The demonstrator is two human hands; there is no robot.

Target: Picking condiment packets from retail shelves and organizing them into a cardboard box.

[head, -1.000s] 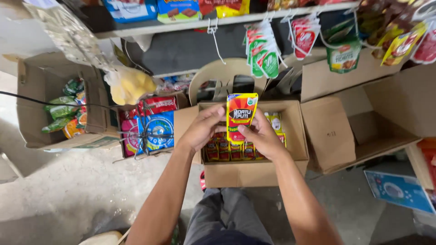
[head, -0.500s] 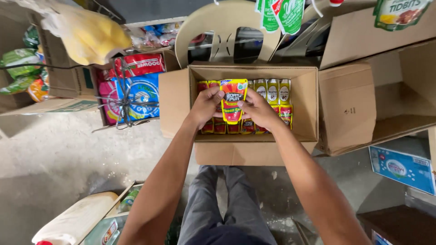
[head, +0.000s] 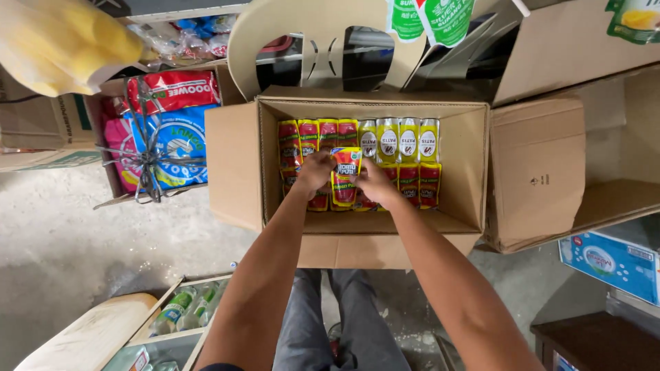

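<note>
Red-and-yellow sachet (head: 346, 177) sits pinched between both hands, left hand (head: 314, 172) and right hand (head: 375, 183), fingers closed on its edges. It's low inside the cardboard box (head: 227, 165), seemingly touching the packed sachet rows (head: 399, 141).

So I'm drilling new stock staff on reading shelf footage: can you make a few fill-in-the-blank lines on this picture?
1. Both hands, left and right, hold one ____ between them.
2. The pouch is over an open cardboard ____.
3. The box rests on a plastic ____.
4. Left of the box lies a bundle tied with ____.

Missing: pouch; box; chair; string
</note>
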